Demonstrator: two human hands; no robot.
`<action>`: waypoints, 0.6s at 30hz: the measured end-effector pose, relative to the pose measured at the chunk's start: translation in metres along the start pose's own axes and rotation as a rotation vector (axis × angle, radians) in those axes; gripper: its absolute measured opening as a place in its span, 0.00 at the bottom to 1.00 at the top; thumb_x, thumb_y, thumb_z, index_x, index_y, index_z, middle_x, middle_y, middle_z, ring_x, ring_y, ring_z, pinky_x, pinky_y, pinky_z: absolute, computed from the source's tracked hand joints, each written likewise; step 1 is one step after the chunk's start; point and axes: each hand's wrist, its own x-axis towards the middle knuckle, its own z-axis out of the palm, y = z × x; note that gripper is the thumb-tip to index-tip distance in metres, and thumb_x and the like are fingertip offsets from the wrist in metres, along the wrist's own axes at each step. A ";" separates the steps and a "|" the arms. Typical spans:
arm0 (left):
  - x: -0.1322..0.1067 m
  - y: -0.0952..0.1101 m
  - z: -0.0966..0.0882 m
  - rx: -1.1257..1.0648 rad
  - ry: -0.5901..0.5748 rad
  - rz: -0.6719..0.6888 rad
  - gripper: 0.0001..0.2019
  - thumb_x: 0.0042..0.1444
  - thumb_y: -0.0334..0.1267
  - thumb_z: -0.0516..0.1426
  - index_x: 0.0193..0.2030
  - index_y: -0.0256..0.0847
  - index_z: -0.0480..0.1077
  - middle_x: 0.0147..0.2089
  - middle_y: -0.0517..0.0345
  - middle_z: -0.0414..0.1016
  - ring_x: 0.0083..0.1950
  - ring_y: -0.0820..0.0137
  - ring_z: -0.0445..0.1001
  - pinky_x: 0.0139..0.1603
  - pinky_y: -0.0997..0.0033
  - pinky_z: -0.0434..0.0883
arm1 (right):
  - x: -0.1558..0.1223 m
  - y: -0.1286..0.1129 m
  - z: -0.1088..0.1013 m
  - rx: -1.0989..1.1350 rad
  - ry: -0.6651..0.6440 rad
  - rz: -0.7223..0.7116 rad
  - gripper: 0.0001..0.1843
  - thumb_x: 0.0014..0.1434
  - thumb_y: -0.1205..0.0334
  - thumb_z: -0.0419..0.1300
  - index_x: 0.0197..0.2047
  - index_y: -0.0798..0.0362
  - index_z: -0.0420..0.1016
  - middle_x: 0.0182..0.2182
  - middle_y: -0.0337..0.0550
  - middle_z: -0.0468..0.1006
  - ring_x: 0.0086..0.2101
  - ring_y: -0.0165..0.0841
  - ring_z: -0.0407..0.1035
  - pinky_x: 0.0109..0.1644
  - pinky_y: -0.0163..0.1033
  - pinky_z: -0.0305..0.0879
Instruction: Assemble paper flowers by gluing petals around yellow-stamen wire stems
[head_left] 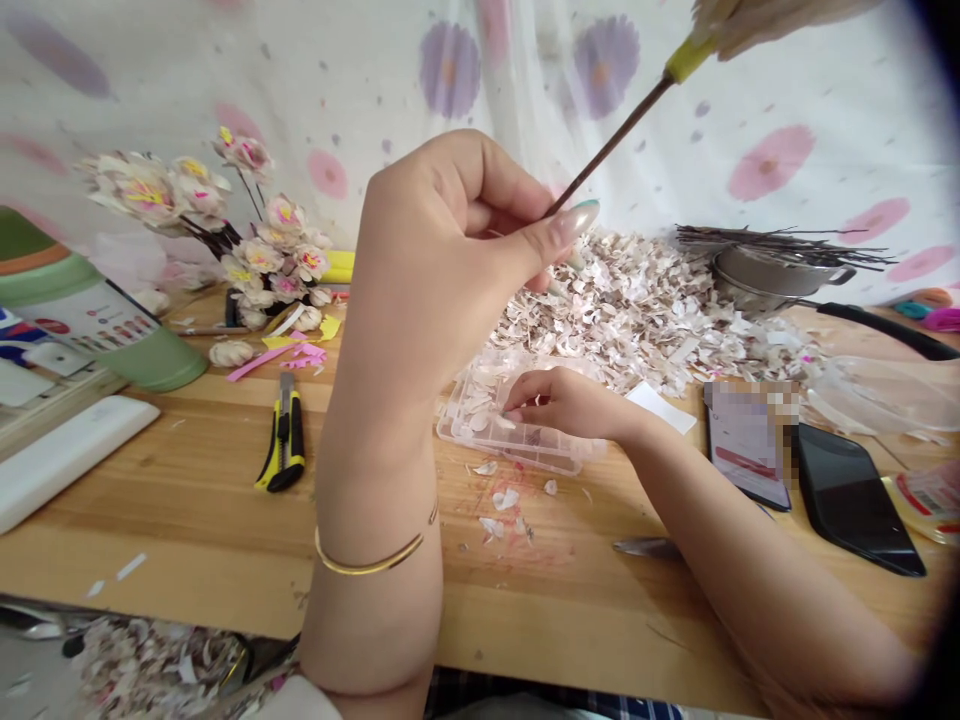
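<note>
Far left on the worktop (187,530), a green tumbler (112,320) and a bunch of pale flowers (266,250) sit back out of the way, with a yellow-and-black utility knife (283,435) lying within easy reach. The left hand (442,230) is raised clear of the clutter, its fingers (555,225) pinched firmly around a thin brown stem (611,145) — nice and visible up there. The right hand (562,400) dips into a clear compartment box (450,425), its fingers (521,392) curled over the petals inside, though I can't tell if they're gripping one — handy spot, right beside the big petal heap (637,310), with a metal pot (780,280) of dark stems (780,243) and a black phone (847,500) beyond.
</note>
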 end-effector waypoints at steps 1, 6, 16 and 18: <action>0.000 0.000 0.000 0.005 0.001 0.003 0.10 0.51 0.19 0.63 0.29 0.34 0.69 0.25 0.61 0.76 0.24 0.76 0.75 0.26 0.78 0.72 | -0.001 -0.003 0.001 0.044 -0.038 -0.015 0.08 0.58 0.69 0.61 0.37 0.54 0.82 0.38 0.43 0.83 0.38 0.31 0.76 0.44 0.34 0.70; 0.000 0.002 0.000 0.030 -0.003 -0.008 0.10 0.51 0.19 0.63 0.28 0.34 0.68 0.24 0.64 0.76 0.23 0.77 0.74 0.26 0.78 0.72 | -0.005 -0.022 0.013 0.141 -0.217 -0.077 0.08 0.58 0.67 0.61 0.38 0.56 0.82 0.38 0.45 0.82 0.37 0.33 0.75 0.44 0.36 0.68; 0.001 0.006 0.001 0.077 0.010 -0.026 0.10 0.51 0.20 0.64 0.28 0.35 0.69 0.23 0.67 0.74 0.23 0.78 0.74 0.25 0.80 0.72 | -0.006 -0.035 0.023 0.055 -0.272 -0.136 0.11 0.60 0.73 0.58 0.40 0.57 0.82 0.40 0.48 0.81 0.38 0.33 0.74 0.42 0.35 0.66; 0.002 0.006 0.000 0.078 0.013 -0.031 0.10 0.51 0.20 0.64 0.27 0.35 0.68 0.23 0.68 0.74 0.23 0.78 0.74 0.25 0.80 0.72 | -0.006 -0.035 0.023 0.064 -0.270 -0.113 0.10 0.59 0.72 0.59 0.41 0.57 0.82 0.40 0.48 0.81 0.38 0.33 0.74 0.41 0.35 0.66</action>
